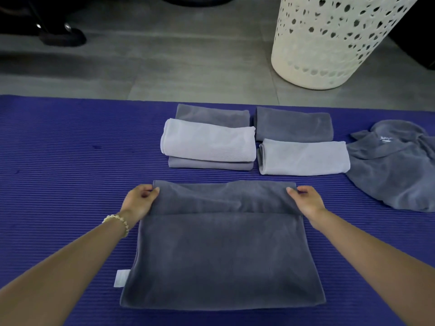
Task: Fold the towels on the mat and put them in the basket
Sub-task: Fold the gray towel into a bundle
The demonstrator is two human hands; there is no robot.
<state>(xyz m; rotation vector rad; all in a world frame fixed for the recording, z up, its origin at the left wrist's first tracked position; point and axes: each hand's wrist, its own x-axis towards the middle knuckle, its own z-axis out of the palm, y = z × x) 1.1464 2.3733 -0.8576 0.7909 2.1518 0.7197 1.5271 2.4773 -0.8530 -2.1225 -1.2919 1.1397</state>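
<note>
One dark towel (223, 255) lies half-folded nearest on the mat (70, 149), with the left hand (140, 201) and right hand (308, 201) each pinching a far corner. Beyond sit five folded towels (208, 140) and one crumpled towel (395, 170). Farthest stands the basket (329, 43), probably still to be loaded.

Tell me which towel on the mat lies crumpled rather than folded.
The grey towel at the far right: it alone lies in a loose, rumpled heap without straight folded edges.

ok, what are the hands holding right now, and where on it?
The dark grey towel. The left hand pinches its far-left corner and the right hand pinches its far-right corner.
</note>
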